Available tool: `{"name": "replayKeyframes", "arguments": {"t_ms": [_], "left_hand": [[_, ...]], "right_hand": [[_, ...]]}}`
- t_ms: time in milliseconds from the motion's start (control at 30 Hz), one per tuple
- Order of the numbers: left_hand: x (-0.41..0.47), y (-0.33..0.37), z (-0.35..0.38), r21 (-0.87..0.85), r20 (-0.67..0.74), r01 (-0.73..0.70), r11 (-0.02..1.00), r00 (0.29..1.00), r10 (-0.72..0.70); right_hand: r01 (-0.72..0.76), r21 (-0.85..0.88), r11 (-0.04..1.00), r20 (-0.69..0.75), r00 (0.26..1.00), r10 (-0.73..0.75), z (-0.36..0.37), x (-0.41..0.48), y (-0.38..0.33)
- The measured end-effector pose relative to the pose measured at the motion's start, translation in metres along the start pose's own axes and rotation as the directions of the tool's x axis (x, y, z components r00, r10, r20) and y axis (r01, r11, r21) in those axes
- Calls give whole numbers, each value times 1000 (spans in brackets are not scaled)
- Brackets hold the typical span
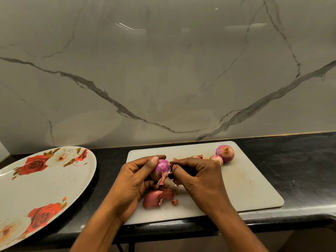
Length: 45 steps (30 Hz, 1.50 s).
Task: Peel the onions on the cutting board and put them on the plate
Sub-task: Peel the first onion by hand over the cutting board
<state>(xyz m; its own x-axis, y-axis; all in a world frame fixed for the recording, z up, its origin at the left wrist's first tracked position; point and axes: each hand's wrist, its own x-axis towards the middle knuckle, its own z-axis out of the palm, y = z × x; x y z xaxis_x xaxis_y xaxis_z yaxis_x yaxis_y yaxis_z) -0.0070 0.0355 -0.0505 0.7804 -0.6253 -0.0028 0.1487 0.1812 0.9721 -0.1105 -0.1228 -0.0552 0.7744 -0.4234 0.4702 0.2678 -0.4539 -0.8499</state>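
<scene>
Left hand (134,179) grip closed round half-peeled onion (162,165), above cutting board (245,179) mid-counter. Right hand (200,177) grip pinches skin (162,179) on its right side. Plate (54,188) sits toward counter's left end, so left hand is nearer.

On the worktop (291,160), a cutting board (245,179) at centre, with a plate (45,188) apart to its left. Behind both, a wall (163,79). Near the board's far right corner, a large onion (225,153), with a small onion (216,159) just beside it on the left. Over the board's left part, a third onion (162,165) held between left hand (132,180) and right hand (201,177). Directly below, on the board, loose skins (158,197).
</scene>
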Motion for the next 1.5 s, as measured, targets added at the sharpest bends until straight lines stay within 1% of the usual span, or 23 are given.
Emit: {"name": "replayKeyframes", "arguments": {"t_ms": [233, 400, 533, 633, 867, 967, 1067, 1233, 1367, 1500], "left_hand": [[3, -3, -3, -55, -11, -10, 998, 1000, 9], [4, -3, -2, -35, -28, -22, 999, 999, 21], [3, -4, 1, -5, -24, -43, 999, 999, 43], [2, -3, 2, 27, -29, -61, 998, 998, 62], [2, -4, 1, 59, -30, -51, 997, 998, 53], [1, -5, 0, 44, -16, -54, 998, 998, 55], [2, -4, 0, 9, -17, -47, 999, 999, 47], [4, -5, -2, 25, -39, -47, 999, 998, 48], [3, -5, -2, 22, -31, -49, 999, 998, 49], [2, -4, -3, 15, -16, -42, 999, 999, 42]], "right_hand": [[-61, 28, 998, -56, 996, 63, 1, 0, 7], [-39, -36, 999, -56, 998, 37, 0, -1, 6], [-45, 55, 998, 23, 999, 43, 2, -1, 1], [9, 16, 1000, 48, 999, -10, 2, -1, -1], [45, -42, 998, 25, 999, -44, -1, 0, 0], [65, -52, 996, 25, 998, -64, -1, 0, -2], [56, -69, 996, -11, 998, -57, 0, -1, -1], [-12, -4, 1000, -40, 999, 12, 3, 1, 6], [35, -13, 999, 4, 999, -35, 2, 0, -1], [56, -16, 998, -6, 998, -56, 0, 1, 2]]}}
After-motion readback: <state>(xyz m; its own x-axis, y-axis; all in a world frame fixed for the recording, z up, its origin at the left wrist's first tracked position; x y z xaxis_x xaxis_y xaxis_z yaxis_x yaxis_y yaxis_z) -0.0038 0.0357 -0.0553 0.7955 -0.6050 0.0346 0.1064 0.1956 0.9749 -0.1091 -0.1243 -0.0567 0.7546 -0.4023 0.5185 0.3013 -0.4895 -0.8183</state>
